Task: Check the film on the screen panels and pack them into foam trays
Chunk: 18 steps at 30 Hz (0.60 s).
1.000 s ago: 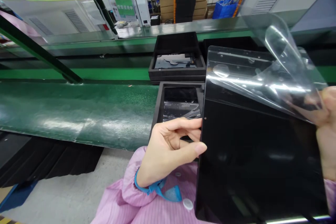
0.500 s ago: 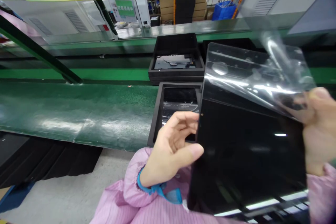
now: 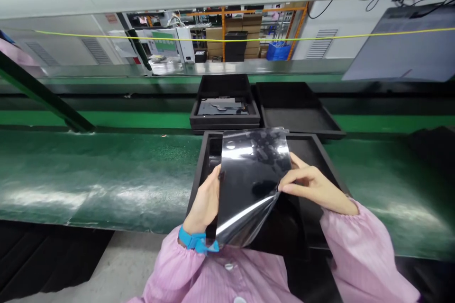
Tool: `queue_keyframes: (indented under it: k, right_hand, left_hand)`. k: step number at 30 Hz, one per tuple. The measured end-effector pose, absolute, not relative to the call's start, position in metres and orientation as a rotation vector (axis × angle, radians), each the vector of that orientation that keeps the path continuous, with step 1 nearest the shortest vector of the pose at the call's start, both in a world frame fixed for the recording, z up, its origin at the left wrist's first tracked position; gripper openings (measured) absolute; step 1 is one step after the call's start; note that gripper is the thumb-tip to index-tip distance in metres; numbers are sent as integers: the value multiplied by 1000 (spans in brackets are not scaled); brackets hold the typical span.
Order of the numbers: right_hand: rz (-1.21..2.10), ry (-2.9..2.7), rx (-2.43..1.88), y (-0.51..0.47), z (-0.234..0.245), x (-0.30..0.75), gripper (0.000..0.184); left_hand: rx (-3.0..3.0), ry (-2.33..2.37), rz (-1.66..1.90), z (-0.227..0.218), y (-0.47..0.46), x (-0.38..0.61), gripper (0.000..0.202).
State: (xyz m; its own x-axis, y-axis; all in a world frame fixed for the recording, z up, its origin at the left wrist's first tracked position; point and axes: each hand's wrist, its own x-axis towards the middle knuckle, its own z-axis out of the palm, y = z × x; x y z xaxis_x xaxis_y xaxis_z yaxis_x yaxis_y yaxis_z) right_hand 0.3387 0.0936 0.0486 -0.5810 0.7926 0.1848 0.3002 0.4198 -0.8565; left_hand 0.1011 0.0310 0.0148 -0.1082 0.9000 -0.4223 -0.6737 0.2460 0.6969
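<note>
One black panel [image 3: 279, 229] sits between left fingers [image 3: 213, 179] gripping its edge and right fingers [image 3: 294, 189] pinching its clear film [image 3: 250, 187].

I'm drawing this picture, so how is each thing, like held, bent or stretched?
Film: partly lifted, curled.
Panel: held, partly covered.
Left hand: holding panel's left edge.
Right hand: pinching film's edge.
Near tray: open.
Back left tray: open, holding a flat part.
Back right tray: open.
Blue wristband: worn.
Yellow cord: stretched across.
</note>
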Motion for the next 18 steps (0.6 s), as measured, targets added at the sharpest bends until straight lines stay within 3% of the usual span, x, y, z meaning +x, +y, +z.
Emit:
queue_keyframes:
  k: [3, 7, 9, 14, 18]
  right_hand:
    - [1185, -2292, -895, 88, 50, 349, 23]
    - [1253, -2339, -929, 85, 57, 357, 51]
    - [1173, -2164, -961, 87, 62, 353, 50]
    - [614, -1894, -1142, 90, 81, 322, 29]
    - [86, -2031, -1125, 77, 92, 307, 35]
  left_hand:
    - [311, 1059, 1374, 4, 21, 97, 29]
    - [447, 1157, 1370, -3, 3, 89, 50]
    - [548, 1174, 1392, -4, -3, 84, 53]
    - [643, 1190, 1393, -11, -14, 74, 54]
    - [586, 1244, 1454, -14, -21, 71, 56]
